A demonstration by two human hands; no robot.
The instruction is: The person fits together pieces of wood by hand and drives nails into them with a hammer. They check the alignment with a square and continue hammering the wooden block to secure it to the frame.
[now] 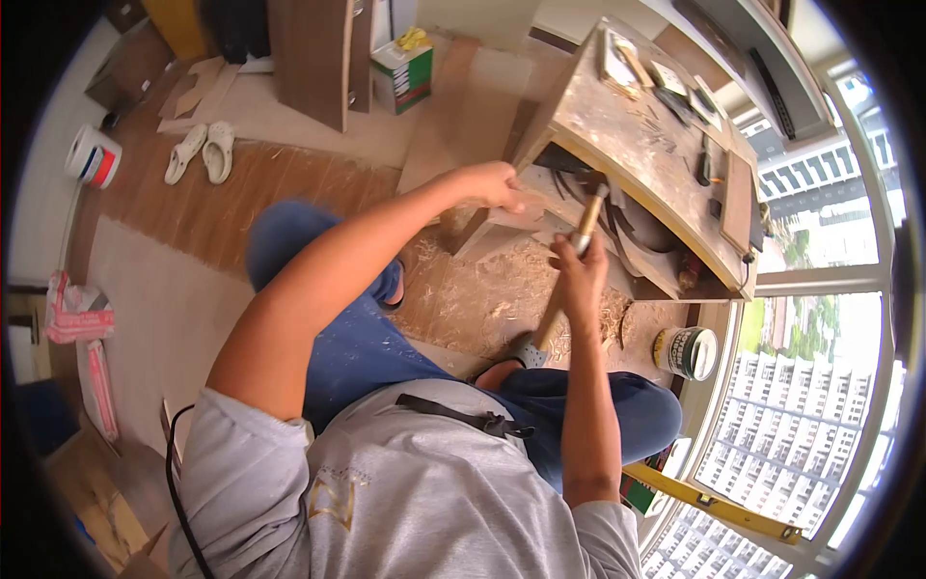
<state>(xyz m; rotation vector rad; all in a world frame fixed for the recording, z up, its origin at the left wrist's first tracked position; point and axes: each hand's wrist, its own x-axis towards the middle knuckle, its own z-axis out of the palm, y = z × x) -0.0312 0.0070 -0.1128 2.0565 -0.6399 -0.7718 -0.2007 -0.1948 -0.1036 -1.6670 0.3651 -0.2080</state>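
Note:
My right hand (582, 275) is wrapped round the wooden handle of a hammer (586, 224). Its dark head points away from me, in front of the table's open side, and the handle's end reaches below my fist. Over to the left, my left hand (497, 186) is closed in a pinch near the table's left corner, above a low wooden piece (482, 234). What those fingers hold, if anything, is too small or blurred to tell. The worn wooden table (617, 106) stands in front of me, with dark curved strips (627, 227) inside its open side.
Wood shavings (502, 289) cover the floor around my feet. A paint can (687, 353) stands by the window at right, near a yellow spirit level (714, 502). Tools and scraps lie on the tabletop. A green-and-white tin (402, 77), pale clogs (203, 152) and a white bucket (94, 156) stand farther off.

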